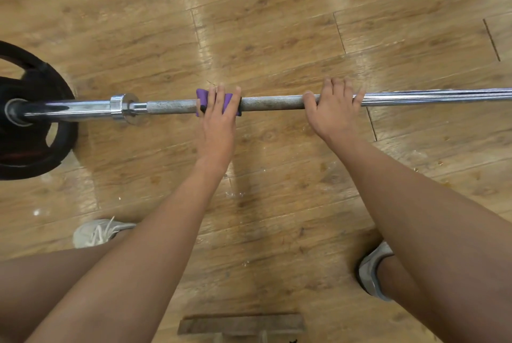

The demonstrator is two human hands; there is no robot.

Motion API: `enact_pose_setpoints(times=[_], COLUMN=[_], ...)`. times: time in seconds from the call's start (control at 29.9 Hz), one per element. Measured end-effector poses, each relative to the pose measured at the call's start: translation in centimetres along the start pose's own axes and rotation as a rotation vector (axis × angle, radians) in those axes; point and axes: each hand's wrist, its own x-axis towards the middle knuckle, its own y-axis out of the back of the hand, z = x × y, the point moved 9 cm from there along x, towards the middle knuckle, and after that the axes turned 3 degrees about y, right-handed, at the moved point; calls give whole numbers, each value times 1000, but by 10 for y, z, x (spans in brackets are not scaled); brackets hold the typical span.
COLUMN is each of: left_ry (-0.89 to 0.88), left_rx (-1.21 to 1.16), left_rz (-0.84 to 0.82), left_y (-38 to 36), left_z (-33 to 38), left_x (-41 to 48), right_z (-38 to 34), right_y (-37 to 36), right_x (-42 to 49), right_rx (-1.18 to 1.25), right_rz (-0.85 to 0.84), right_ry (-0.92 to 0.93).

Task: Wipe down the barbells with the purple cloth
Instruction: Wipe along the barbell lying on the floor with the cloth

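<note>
- While the purple cloth sits wrapped round the barbell just left of the frame's centre, on the dull knurled stretch, the step in hand looks like a wiping stroke along the shaft.
- The left hand grips the cloth from above, its fingers curled over the bar's far side and slightly parted, so purple shows between them. The thumb is hidden.
- Right of centre, the right hand holds bare metal, with fingers a little spread and hooked over the top and the thumb lying along the near side.
- Knurling likely traps grime, so a firm squeeze all round with a slight twist while sliding should clean better than a light pass.
- The right hand's hold should stop the bar rolling under that pressure.
- The speckled stretch between cloth and collar seems to need attention, right up to the collar.
- At the left edge a black plate rests on the wooden floor.
</note>
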Motion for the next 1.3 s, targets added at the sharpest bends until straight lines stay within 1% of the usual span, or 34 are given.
enact_pose_setpoints(times=[0.17,0.33,0.4,0.5,0.64,0.7,0.84,0.94,1.07,1.2,1.3], left_ry=[-29,-107,-90,-51,121,180,117,106,164,216,137], left_rx=[34,36,14,0,-32,-53,-33,-78,-134,-141,-83], left_rz=[17,-4,-15,-31,29,57,36,-5,-6,-23,-23], left_y=[2,-12,-13,-7,17,22,13,5,10,8,6], left_z=[4,51,50,27,-6,-17,5,8,-13,-14,-1], left_x=[5,12,18,26,30,28,8,-9,-22,-27,-30], right_z=[-2,-1,-2,-2,-2,-2,-1,-1,2,4,7], right_y=[1,2,1,1,2,2,3,3,3,1,-1], right_x=[2,5,5,2,-6,-10,-20,-29,-44,-61,-71], right_rx=[-9,-11,-18,-9,-4,-11,-13,-14,-13,1,-9], right_rz=[5,-17,-21,4,55,80,122,155,216,219,217], right_ry=[-4,-11,-3,15,17,17,19,15,23,26,21])
